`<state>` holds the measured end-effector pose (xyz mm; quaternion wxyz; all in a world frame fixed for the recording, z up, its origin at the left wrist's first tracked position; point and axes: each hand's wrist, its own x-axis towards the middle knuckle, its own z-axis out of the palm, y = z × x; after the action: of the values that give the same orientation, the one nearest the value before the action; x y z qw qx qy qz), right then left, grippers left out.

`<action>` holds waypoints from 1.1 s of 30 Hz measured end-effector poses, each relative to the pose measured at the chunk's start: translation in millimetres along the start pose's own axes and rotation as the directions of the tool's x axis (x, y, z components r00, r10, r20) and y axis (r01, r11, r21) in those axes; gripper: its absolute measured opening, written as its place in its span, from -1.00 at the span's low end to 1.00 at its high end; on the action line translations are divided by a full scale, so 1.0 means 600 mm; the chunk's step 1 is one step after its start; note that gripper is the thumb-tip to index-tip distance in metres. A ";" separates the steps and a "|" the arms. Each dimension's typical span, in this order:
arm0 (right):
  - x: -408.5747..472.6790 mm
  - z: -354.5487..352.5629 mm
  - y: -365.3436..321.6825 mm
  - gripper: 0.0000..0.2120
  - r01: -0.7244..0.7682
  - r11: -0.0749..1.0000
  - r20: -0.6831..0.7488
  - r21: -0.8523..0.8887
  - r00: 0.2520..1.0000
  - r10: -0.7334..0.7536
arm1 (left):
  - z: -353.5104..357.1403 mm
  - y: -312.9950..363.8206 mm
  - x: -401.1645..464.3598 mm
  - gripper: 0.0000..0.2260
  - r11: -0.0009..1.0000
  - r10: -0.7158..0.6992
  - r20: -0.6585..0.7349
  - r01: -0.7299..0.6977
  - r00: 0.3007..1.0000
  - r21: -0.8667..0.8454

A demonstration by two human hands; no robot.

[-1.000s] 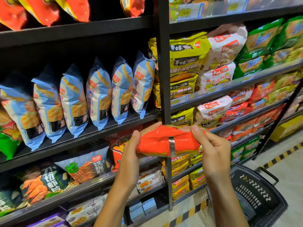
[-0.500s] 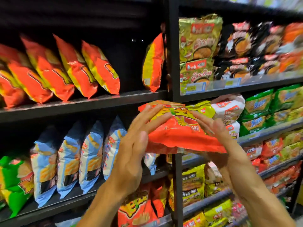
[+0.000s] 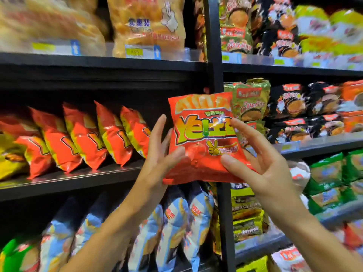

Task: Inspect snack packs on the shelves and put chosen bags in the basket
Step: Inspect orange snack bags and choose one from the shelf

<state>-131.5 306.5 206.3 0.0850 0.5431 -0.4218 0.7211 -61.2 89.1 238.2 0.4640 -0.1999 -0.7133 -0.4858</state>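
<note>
A red snack bag (image 3: pixel 202 138) with yellow-green lettering stands upright in front of the shelves, its printed front facing me. My left hand (image 3: pixel 159 152) holds its left edge, thumb on the front and fingers stretched up alongside. My right hand (image 3: pixel 261 163) holds its lower right corner, thumb and forefinger on the front and the other fingers behind. The bag hangs in the air just right of a row of matching red bags (image 3: pixel 84 138) on the middle shelf. The basket is out of view.
A black upright post (image 3: pixel 214 55) divides the shelving behind the bag. Blue bags (image 3: pixel 172 228) fill the shelf below, pale bags (image 3: pixel 145 24) the shelf above. Green-gold packs (image 3: pixel 249 103), black packs (image 3: pixel 306 110) and green packs (image 3: pixel 326 171) crowd the right-hand shelves.
The bag has gone from lying flat between my hands to upright with its front toward me, and has risen to the red-bag shelf. My view has tilted up; the basket dropped out of sight.
</note>
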 end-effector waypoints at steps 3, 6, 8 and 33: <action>0.028 0.010 0.014 -0.34 0.060 0.998 0.031 -0.003 0.998 -0.060 | -0.024 0.021 0.022 0.42 0.990 -0.127 0.064 0.131 0.990 -0.059; 0.056 0.024 0.029 -0.36 0.077 0.996 0.075 -0.046 0.995 -0.073 | -0.042 0.030 0.026 0.13 0.938 -0.290 0.132 0.309 0.948 -0.156; 0.071 0.034 0.041 -0.40 0.066 0.993 0.114 -0.096 0.992 -0.055 | -0.037 0.029 0.012 -0.31 0.899 -0.369 0.127 0.389 0.921 -0.204; 0.180 0.177 0.148 -0.35 -0.146 0.891 -0.420 -0.430 0.906 -0.054 | -0.168 -0.045 0.050 -0.25 0.725 0.161 0.470 -0.427 0.868 0.540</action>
<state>-150.3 140.0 258.3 0.2801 0.3298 -0.5621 0.7049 -48.6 -16.8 259.7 0.4239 -0.2391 -0.8692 -0.0877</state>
